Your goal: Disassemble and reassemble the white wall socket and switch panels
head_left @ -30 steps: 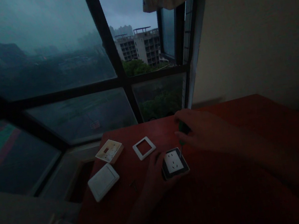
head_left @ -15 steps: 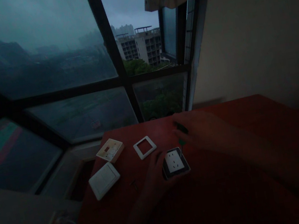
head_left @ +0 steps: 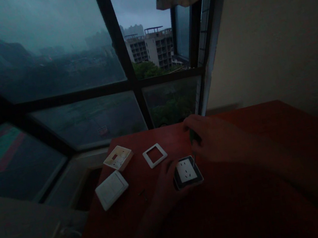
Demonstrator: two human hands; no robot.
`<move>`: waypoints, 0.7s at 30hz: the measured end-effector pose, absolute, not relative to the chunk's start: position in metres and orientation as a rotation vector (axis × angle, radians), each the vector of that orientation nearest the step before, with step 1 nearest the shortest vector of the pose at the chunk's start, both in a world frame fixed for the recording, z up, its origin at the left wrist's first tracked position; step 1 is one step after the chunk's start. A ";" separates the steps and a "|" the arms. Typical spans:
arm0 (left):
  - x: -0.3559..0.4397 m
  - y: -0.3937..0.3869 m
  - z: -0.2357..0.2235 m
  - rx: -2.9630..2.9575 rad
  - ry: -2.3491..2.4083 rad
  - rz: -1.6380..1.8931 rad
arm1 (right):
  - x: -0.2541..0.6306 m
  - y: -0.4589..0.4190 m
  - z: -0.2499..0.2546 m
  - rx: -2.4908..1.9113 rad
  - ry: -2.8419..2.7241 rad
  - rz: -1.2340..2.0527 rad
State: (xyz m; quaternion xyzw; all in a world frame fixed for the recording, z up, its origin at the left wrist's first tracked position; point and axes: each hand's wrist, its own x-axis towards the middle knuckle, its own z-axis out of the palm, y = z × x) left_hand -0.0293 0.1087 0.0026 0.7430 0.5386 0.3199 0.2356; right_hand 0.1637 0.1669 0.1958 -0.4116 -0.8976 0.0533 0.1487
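On the reddish table a wall socket [head_left: 186, 170] with a white face and dark surround lies face up. My left hand [head_left: 168, 182] is closed around its left side and near edge, gripping it. Above its right side, my right hand [head_left: 210, 134] holds a screwdriver [head_left: 193, 137] with a green handle; the shaft points down to the socket's right edge. Whether the tip sits in a screw is too dark to tell. A white square frame [head_left: 155, 155] lies flat behind my left hand. Two small screws [head_left: 141, 192] rest left of that hand.
A white backing box [head_left: 119, 158] and a white switch plate [head_left: 112, 190] lie near the left edge of the table [head_left: 252, 201]. Behind the table stands a window [head_left: 83, 123] with dark bars. A pale wall [head_left: 280, 42] rises on the right.
My right hand has turned a little on the screwdriver, whose handle now stands more upright. The left hand keeps its hold on the socket. The view has shifted slightly.
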 end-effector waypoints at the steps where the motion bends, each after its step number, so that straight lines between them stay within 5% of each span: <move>1: -0.029 0.109 0.003 2.043 1.471 0.879 | 0.164 0.166 0.196 -1.164 -2.584 0.169; 21: -0.028 0.109 0.008 2.004 1.494 0.844 | 0.169 0.169 0.201 -1.208 -2.649 0.186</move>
